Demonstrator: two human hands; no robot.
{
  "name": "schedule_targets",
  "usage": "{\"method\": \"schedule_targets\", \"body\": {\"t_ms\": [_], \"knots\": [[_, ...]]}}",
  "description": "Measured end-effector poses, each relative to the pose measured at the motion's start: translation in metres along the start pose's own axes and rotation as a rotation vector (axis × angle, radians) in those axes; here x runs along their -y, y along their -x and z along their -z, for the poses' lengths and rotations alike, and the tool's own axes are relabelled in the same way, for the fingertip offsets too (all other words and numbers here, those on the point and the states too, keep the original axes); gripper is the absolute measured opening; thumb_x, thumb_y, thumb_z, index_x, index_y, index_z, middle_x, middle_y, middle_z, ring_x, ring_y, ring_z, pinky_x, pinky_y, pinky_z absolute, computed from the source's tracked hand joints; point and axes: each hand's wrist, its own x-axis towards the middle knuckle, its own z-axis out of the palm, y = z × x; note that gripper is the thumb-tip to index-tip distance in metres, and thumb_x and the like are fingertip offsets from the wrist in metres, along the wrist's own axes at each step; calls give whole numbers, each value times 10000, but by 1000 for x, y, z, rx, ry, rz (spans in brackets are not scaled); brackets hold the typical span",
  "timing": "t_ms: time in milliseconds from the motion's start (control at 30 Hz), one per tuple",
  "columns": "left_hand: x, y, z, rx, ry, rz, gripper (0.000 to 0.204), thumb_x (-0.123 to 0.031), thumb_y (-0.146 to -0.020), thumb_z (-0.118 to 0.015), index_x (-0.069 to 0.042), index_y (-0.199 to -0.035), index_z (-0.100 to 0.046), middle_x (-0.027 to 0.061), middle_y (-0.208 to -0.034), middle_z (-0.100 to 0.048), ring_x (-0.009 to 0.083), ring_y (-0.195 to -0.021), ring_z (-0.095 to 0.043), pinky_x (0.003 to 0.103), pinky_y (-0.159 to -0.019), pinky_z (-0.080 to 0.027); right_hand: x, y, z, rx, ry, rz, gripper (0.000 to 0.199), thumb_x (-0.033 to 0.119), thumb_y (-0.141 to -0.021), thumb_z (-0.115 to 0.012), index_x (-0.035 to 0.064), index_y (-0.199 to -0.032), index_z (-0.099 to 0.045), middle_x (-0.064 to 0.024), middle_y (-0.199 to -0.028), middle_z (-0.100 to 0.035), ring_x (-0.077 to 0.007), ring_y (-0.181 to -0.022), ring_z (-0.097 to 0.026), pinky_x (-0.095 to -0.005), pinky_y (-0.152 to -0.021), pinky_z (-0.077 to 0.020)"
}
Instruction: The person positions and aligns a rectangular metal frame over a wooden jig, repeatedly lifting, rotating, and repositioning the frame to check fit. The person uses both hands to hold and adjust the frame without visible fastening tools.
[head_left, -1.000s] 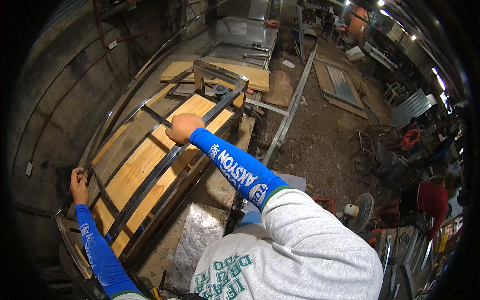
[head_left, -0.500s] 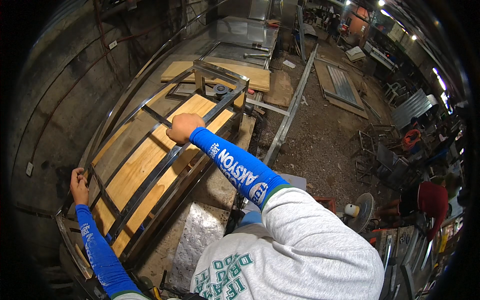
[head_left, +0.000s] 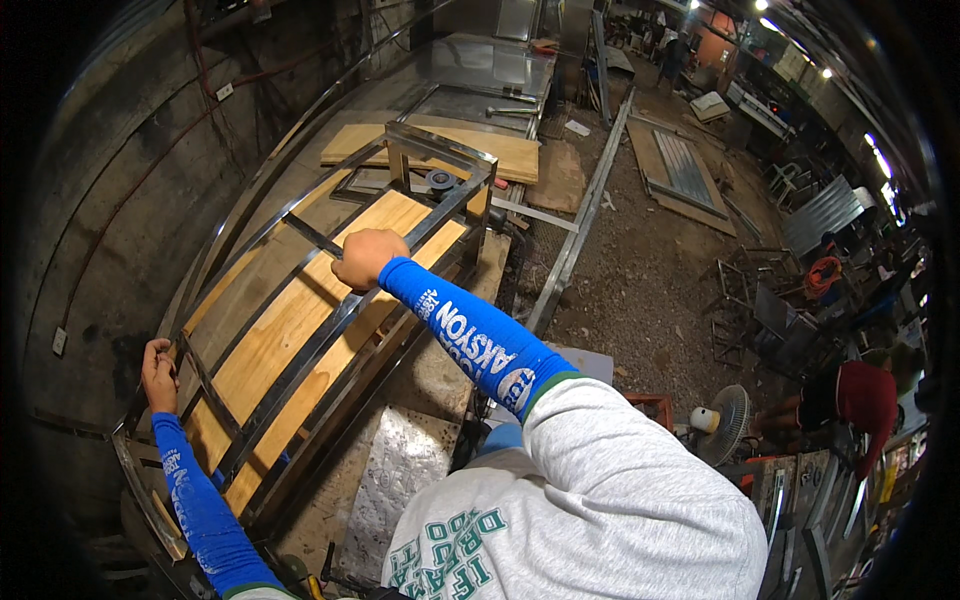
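Observation:
A long frame of shiny metal square tubing (head_left: 300,370) lies in front of me, with crossbars between its rails. My right hand (head_left: 368,258) is closed over the near rail where a crossbar meets it; its fingertips are hidden. At the frame's far left corner, my left hand (head_left: 160,376) curls its fingers round the outer rail. Pale wooden boards (head_left: 270,345) show beneath the bars. Beyond my right hand, a small round dark disc (head_left: 439,180) sits near the frame's far end.
A concrete wall (head_left: 110,230) rises on the left. Behind the frame are a plywood sheet (head_left: 500,155) and a metal-topped table (head_left: 470,65). Long metal bars (head_left: 590,210) lie along the gravel floor. To the right are a fan (head_left: 727,425) and a person in red (head_left: 865,405).
Both hands stay at the same places on the frame. The left hand has shifted down very slightly. The frame looks unmoved.

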Motion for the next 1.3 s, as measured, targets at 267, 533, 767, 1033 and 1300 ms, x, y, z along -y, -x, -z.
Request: {"method": "schedule_targets", "body": {"t_ms": [267, 533, 767, 1033, 1300], "knots": [[0, 0, -3, -16, -93, -24, 230, -133, -1007, -448, -91, -1155, -619, -44, -740, -462, 40, -629, -408, 224, -501, -341, -1, 0, 0, 1, -10, -4, 499, 429, -919, -552, 7, -1063, -777, -220, -1129, -748, -376, -1081, -713, -459, -975, -544], [0, 0, 0, -12, -73, 17, 239, -245, -1104, -445, -98, -1167, -622, -28, -754, -482, 53, -605, -417, 237, -497, -342, 1, -1, 1, 14, -3, -3, 480, 413, -915, -550, 14, -1044, -783, -216, -1118, -751, -369, -1071, -717, -452, -963, -547], [-14, 4, -3, -29, -99, 41, 313, -337, -1124, -432, -101, -1158, -633, -23, -720, -474, 56, -576, -407, 243, -491, -331, 1, 0, 1, 12, -5, 1, 476, 411, -913, -552, 15, -1041, -783, -212, -1112, -754, -369, -1065, -720, -450, -962, -548], [-10, 3, -2, -37, -128, 20, 323, -354, -1125, -433, -103, -1163, -633, -28, -714, -470, 53, -575, -409, 244, -490, -330, 1, -1, 2, 28, -4, -6, 490, 417, -914, -550, 11, -1067, -778, -216, -1136, -747, -372, -1081, -714, -452, -971, -544], [-7, 2, -3, -80, -144, 12, 325, -361, -1125, -431, -114, -1164, -639, -38, -689, -457, 47, -563, -401, 240, -488, -321, 2, -1, 3, 45, -4, -14, 498, 419, -917, -546, 6, -1077, -774, -219, -1146, -744, -374, -1092, -709, -452, -980, -539]]}}
